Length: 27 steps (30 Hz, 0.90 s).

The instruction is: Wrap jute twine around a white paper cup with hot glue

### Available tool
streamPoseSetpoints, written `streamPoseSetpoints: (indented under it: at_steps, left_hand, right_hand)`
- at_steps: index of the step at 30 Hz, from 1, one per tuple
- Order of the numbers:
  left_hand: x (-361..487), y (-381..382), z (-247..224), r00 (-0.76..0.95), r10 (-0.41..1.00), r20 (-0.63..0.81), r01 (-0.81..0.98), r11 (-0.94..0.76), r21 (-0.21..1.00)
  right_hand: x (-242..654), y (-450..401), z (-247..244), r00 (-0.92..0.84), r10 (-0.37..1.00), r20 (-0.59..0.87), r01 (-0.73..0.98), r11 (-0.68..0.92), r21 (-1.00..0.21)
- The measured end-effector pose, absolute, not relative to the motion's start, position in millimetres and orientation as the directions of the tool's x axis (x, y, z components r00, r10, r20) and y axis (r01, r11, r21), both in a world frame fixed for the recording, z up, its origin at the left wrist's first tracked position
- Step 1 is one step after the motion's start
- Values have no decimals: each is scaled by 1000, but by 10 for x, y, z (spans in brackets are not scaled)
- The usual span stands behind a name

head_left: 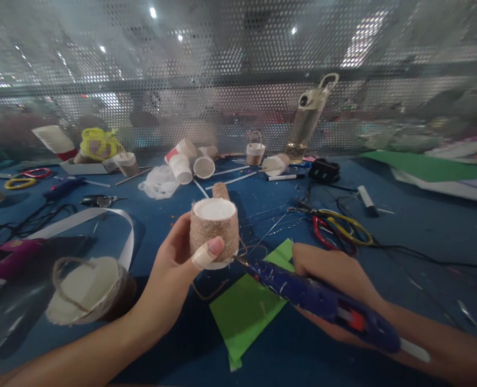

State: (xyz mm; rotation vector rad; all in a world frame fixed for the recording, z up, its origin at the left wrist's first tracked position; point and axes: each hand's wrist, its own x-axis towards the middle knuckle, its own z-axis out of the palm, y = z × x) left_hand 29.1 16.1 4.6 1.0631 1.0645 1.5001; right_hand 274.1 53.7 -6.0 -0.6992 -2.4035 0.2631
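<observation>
My left hand (182, 258) is closed around a small paper cup (212, 228) wrapped in brown twine, its white round end facing up and its rim low. A bandage covers part of the thumb. My right hand (335, 279) grips a dark blue hot glue gun (303, 290), with a white glue stick jutting from its back end. The gun's nozzle points at the lower right edge of the cup, touching it or nearly so. Loose twine (209, 293) trails beneath the cup. Under both hands lies a green sheet (250, 312).
Scissors (343, 228) lie to the right, with a black cord. At left stand a twine-handled cup basket (85, 290) and a purple glue gun (12, 258). Several paper cups (182, 161), a water bottle (308, 123) and a marker (284, 177) sit near the perforated metal screen (222, 107).
</observation>
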Motion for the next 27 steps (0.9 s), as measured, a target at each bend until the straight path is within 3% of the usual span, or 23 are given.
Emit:
streamPoseSetpoints:
  at_steps: [5, 10, 15, 21, 27]
  left_hand:
    - [302, 155, 51, -134, 985, 104, -223, -132, 966]
    - [303, 162, 68, -119, 988, 101, -307, -133, 942]
    - [288, 164, 72, -93, 991, 95, -359, -122, 926]
    - [287, 165, 63, -75, 995, 69, -374, -92, 923]
    - [293, 102, 129, -44, 996, 76, -361, -86, 929]
  right_hand:
    - [2753, 572, -101, -701, 447, 556, 361, 895, -263]
    - [2735, 531, -11, -657, 572, 492, 441, 820, -365]
    - [2723, 517, 25, -625, 610, 487, 414, 788, -455]
    - [2722, 517, 3, -601, 646, 471, 445, 759, -475]
    - [2753, 520, -3, -656, 582, 482, 390, 807, -444]
